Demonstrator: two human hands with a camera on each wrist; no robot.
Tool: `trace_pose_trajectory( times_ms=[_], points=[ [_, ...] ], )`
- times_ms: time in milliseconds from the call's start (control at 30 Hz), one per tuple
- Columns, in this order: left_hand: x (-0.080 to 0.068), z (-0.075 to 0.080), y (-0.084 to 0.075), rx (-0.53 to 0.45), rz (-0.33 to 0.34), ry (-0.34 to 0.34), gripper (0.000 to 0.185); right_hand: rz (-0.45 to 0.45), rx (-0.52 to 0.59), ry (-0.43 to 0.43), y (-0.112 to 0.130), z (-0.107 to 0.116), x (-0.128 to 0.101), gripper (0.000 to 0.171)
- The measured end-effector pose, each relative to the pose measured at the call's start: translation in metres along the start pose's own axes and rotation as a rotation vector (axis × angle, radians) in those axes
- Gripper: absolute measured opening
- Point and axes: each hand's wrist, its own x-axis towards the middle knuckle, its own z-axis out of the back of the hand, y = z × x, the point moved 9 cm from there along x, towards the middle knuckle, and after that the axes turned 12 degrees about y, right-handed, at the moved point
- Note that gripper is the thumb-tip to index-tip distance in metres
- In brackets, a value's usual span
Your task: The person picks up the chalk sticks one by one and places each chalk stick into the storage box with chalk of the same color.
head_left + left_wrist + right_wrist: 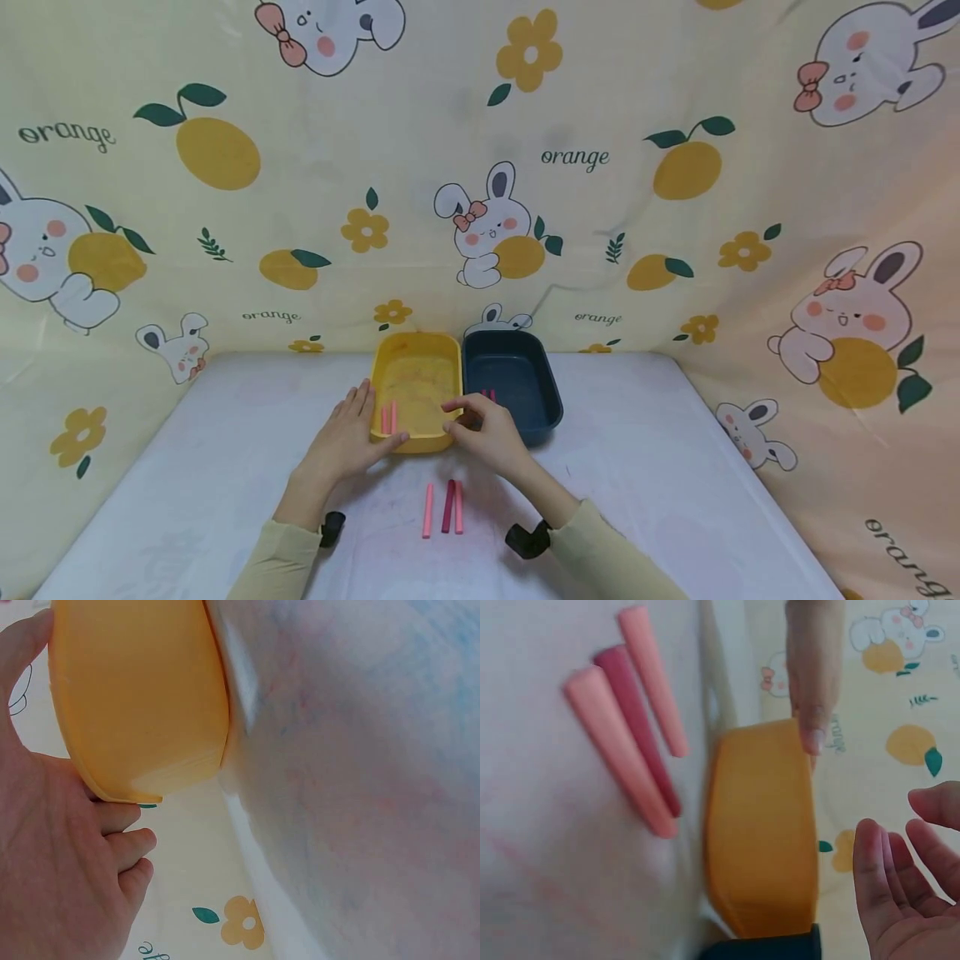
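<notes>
My left hand (341, 437) rests at the near left corner of a yellow plastic box (416, 444), its thumb over the front rim and its fingers along the left side. Two pink sticks (393, 417) stand inside that box near the left hand. Above the box's right front part is my right hand (487, 433), with thumb and fingers apart and nothing between them. In the right wrist view, its fingers (870, 862) are loosely bent and bare. A dark blue box (543, 429) adjoins the yellow one, holding sticks (487, 395) partly hidden by the right hand.
On the white table in front of the boxes lie a pink stick (427, 510), a dark red stick (447, 507) and another pink stick (459, 508). A patterned cloth (450, 125) hangs behind and beside the table. Black straps (528, 540) sit at both wrists.
</notes>
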Motion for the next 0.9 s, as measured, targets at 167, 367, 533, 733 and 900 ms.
trace_pose_trajectory(
  times_ms=[167, 367, 533, 733, 900],
  points=[
    [0.0, 0.0, 0.001, -0.005, 0.003, 0.001, 0.11, -0.014, 0.001, 0.031, -0.007, -0.007, -0.013, 0.026],
    [0.001, 0.0, 0.003, -0.004, 0.009, 0.007, 0.11, -0.016, -0.045, 0.082, -0.019, -0.016, -0.025, 0.026],
    [0.001, 0.0, 0.003, -0.007, 0.011, 0.01, 0.11, -0.007, -0.076, 0.165, -0.025, -0.029, -0.034, 0.029],
    [0.001, -0.001, 0.003, -0.004, 0.013, 0.011, 0.112, -0.082, -0.103, 0.28, -0.033, -0.046, -0.042, 0.036],
    [0.001, -0.001, 0.003, 0.003, 0.012, 0.013, 0.111, -0.122, -0.166, 0.342, -0.036, -0.055, -0.047, 0.044]
  ],
)
